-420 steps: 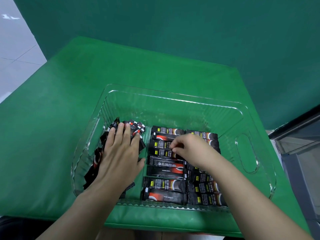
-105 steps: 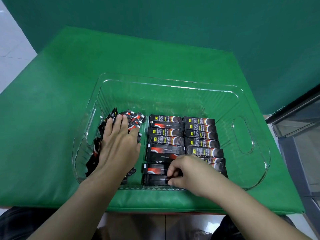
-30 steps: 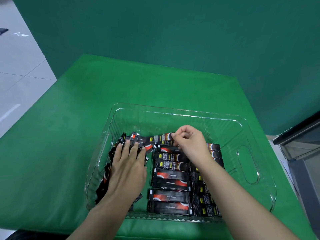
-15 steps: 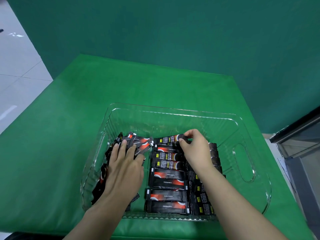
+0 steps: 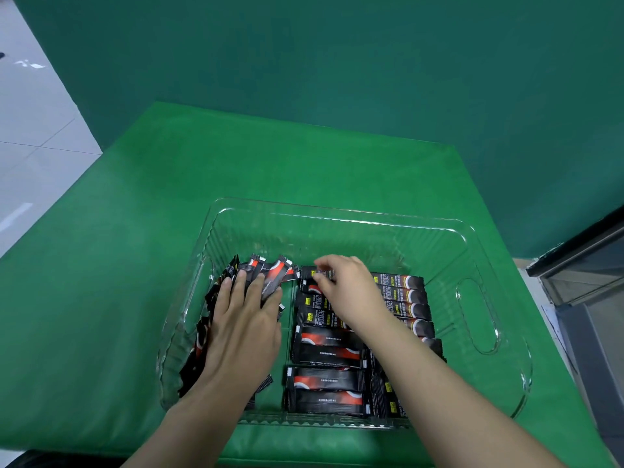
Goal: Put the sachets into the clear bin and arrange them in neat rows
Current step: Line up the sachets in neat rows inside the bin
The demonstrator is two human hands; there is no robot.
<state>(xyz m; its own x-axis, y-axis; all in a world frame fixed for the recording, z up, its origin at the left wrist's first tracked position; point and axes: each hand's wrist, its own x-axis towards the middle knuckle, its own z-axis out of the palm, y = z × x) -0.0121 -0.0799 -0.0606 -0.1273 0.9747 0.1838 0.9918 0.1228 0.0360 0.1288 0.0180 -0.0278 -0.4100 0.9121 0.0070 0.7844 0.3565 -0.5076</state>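
Observation:
The clear bin [image 5: 337,211] stands on the green table. Inside it, black-and-red sachets lie in two neat rows, a middle row [image 5: 327,380] and a right row [image 5: 405,295]. A loose pile of sachets [image 5: 273,278] leans against the bin's left side. My left hand [image 5: 243,332] presses flat on that pile with straight fingers. My right hand [image 5: 351,292] is at the far end of the middle row, its fingertips resting on the top sachet [image 5: 307,272]. My right forearm hides parts of both rows.
The green cloth-covered table [image 5: 135,265] extends left and behind the bin. A green backdrop rises behind it. A grey cabinet [image 5: 591,282] stands at the right edge, and tiled floor [image 5: 27,130] shows at the left. The bin's far third holds no sachets.
My right hand carried a sachet to the far end of the middle row, laid it flat and slid left over it. My left hand stayed on the loose pile.

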